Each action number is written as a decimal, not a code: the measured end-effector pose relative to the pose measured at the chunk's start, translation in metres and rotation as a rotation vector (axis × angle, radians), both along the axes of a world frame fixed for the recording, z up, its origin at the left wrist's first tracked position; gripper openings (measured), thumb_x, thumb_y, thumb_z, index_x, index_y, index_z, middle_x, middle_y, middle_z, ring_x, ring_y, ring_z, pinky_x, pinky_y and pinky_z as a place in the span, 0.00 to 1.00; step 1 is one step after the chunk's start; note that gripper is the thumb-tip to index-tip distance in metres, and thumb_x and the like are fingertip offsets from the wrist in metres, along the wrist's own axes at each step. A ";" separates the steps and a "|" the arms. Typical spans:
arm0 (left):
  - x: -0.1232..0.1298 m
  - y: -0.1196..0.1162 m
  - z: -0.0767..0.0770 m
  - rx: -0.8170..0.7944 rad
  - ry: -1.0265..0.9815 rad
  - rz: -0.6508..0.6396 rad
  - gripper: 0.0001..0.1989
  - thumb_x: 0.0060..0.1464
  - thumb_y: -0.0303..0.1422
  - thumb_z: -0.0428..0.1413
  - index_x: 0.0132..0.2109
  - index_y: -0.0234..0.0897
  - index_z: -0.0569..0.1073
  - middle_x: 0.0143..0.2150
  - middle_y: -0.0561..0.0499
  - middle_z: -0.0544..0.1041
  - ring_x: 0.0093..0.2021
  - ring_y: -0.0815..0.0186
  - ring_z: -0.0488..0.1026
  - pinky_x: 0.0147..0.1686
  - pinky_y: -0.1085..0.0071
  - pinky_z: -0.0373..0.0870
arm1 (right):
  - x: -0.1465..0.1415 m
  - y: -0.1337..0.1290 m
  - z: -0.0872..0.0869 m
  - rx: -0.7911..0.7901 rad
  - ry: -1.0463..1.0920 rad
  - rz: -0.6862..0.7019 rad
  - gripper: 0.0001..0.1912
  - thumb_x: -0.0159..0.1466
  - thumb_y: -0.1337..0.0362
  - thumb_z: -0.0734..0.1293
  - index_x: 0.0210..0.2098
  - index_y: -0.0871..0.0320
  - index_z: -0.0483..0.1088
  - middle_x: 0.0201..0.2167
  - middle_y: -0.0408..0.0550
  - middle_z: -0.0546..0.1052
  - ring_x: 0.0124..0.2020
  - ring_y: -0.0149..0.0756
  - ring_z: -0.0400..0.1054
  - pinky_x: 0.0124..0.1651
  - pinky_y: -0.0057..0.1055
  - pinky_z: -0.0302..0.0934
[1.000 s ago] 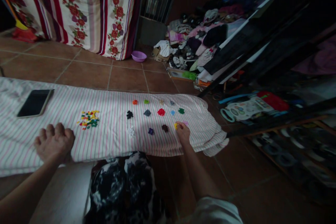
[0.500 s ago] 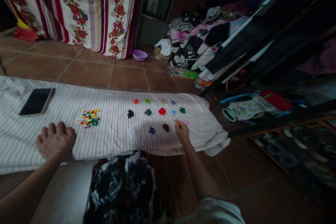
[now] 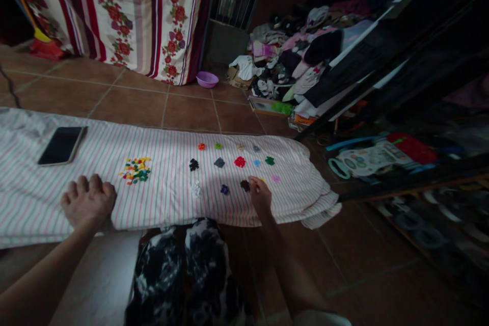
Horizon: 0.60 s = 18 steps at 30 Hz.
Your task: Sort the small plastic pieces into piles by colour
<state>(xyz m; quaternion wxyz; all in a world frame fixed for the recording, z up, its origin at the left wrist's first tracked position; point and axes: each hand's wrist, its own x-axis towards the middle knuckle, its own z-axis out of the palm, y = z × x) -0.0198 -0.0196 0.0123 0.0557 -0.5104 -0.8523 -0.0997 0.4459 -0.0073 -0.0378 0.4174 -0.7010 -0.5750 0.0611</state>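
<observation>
My left hand rests on the striped cloth with its fingers spread, holding nothing. Beyond it lies a mixed pile of small coloured pieces, mostly yellow, green, red and orange. My right hand hovers at the dark brown pile, fingers curled together; anything between them is too small to make out. A bit of yellow shows just behind its knuckles. Single-colour piles surround it, including red, light blue, dark green, pink, purple, white and black.
A phone lies on the cloth at the left. Orange, lime green, beige and grey piles sit farther back. Beyond the cloth are a purple bowl and heaped clothes.
My right hand has shifted left, from beside the pink pile to the dark brown one; the yellow bit stays behind it. The left hand keeps its place. The view has shifted slightly.
</observation>
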 end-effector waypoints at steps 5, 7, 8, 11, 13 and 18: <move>0.000 0.000 0.004 -0.001 -0.064 -0.017 0.25 0.60 0.37 0.36 0.53 0.27 0.69 0.57 0.30 0.67 0.61 0.45 0.59 0.54 0.49 0.59 | -0.015 0.003 0.012 0.018 0.001 0.021 0.21 0.63 0.50 0.57 0.35 0.57 0.75 0.35 0.54 0.80 0.37 0.40 0.72 0.45 0.38 0.66; 0.000 0.000 0.002 0.000 -0.080 -0.010 0.25 0.60 0.36 0.37 0.54 0.27 0.69 0.58 0.30 0.67 0.62 0.45 0.59 0.56 0.49 0.58 | -0.027 0.008 0.020 0.004 0.020 0.068 0.21 0.62 0.49 0.59 0.33 0.57 0.75 0.32 0.51 0.80 0.34 0.39 0.72 0.41 0.35 0.66; -0.001 0.001 0.000 0.002 -0.080 -0.004 0.24 0.60 0.36 0.37 0.54 0.28 0.69 0.58 0.31 0.67 0.63 0.45 0.58 0.57 0.49 0.58 | -0.035 0.011 0.023 -0.009 0.025 0.102 0.20 0.62 0.48 0.59 0.33 0.57 0.75 0.31 0.51 0.80 0.33 0.38 0.72 0.40 0.34 0.65; -0.002 0.002 -0.007 0.057 -0.044 0.015 0.24 0.61 0.37 0.38 0.55 0.29 0.69 0.60 0.32 0.67 0.64 0.47 0.58 0.58 0.51 0.57 | -0.066 0.021 0.034 -0.092 0.017 0.214 0.18 0.62 0.50 0.61 0.31 0.56 0.74 0.29 0.47 0.79 0.31 0.37 0.72 0.37 0.30 0.63; -0.004 0.003 -0.013 0.072 -0.033 0.031 0.25 0.60 0.36 0.38 0.57 0.30 0.68 0.62 0.33 0.65 0.65 0.47 0.57 0.60 0.51 0.55 | -0.090 0.028 0.039 -0.151 -0.005 0.290 0.17 0.63 0.50 0.61 0.29 0.55 0.73 0.25 0.44 0.78 0.28 0.35 0.71 0.34 0.28 0.60; -0.006 0.005 -0.020 0.084 -0.030 0.044 0.26 0.60 0.37 0.38 0.60 0.31 0.66 0.64 0.35 0.64 0.66 0.47 0.55 0.61 0.51 0.53 | -0.158 0.046 0.040 -0.145 -0.154 0.470 0.24 0.65 0.49 0.60 0.20 0.56 0.68 0.16 0.42 0.70 0.21 0.30 0.64 0.28 0.26 0.50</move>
